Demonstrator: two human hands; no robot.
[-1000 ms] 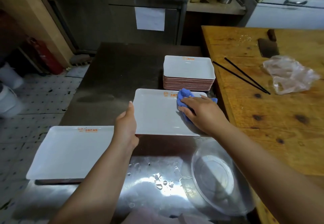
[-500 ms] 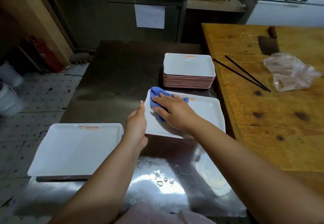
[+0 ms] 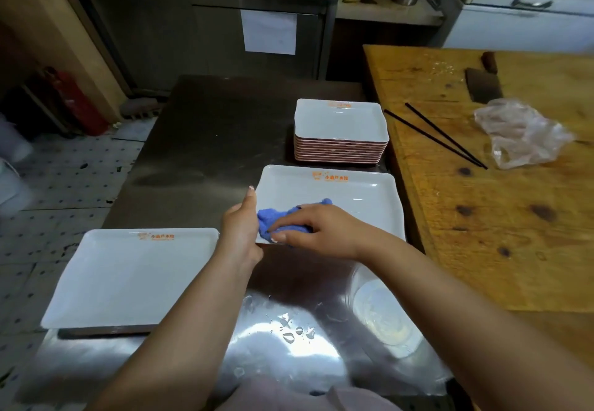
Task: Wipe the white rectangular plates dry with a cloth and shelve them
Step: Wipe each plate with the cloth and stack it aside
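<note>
Plate (image 3: 347, 198): flat on the steel tabletop (image 3: 205, 140), between both hands; orange logo at the far rim.
Left hand (image 3: 239, 224): clasps the plate's left edge, thumb straight along the rim, other fingers hidden beneath.
Right hand (image 3: 318, 227): fingers curled over the cloth (image 3: 276, 217), pressing it onto the plate's near-left corner, just beside the left hand.
Cloth: blue, soft, bunched; likely damp, bends to any corner.
Stack (image 3: 340, 134): more plates just beyond the right hand, pink-edged, squared up.
Spare plate (image 3: 128, 278): left of the left hand, hanging partly over the tabletop's edge.
Water: droplets on the tabletop near the forearms.
Lid (image 3: 382, 314): clear, round, under the right forearm.
Handling, judged: stiff and probably light, likely melamine, so less fragile than china; glossy and wet, hence slippery on steel.
Hold, judged: best by the raised rim on a long side, thumb on top and fingers under; two-sided grip for lifting to a shelf.
Risk, judged: sliding away under wiping pressure unless braced at the edge.
Stage, judged: mid-wipe; shelving not yet begun.
</note>
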